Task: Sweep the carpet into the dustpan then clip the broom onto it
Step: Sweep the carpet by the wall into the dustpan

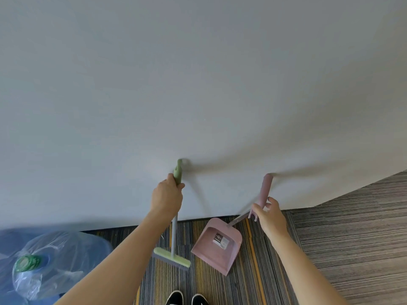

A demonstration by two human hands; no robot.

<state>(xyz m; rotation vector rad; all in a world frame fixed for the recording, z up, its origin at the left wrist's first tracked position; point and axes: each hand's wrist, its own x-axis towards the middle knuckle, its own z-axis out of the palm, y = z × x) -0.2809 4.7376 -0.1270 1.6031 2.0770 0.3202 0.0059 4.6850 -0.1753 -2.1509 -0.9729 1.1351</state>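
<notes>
Your left hand (pixel 167 198) is wrapped tight around the green grip at the top of the broom (pixel 174 234), fingers closed on the shaft; the grip's tip sticks up above your fist and lies near the wall (pixel 198 84). From the fist the grey shaft runs straight down to the green head with grey bristles, which rests on the carpet (pixel 259 271) just beside the dustpan (pixel 217 245), to its left, the two apart. Your right hand (pixel 269 214) closes loosely on the lower end of the dustpan's pink handle, thumb and fingers curled about it where the clip shows; whether the grip is firm, you cannot tell. The handle slants up above the hand toward the wall. The pink pan sits below and left of that hand, its open mouth turned toward the broom head and its lip on the striped carpet. Water jugs (pixel 44 265) wrapped in clear plastic stand at lower left, well apart from the broom. Your black shoes (pixel 187 298) show at the bottom edge.
</notes>
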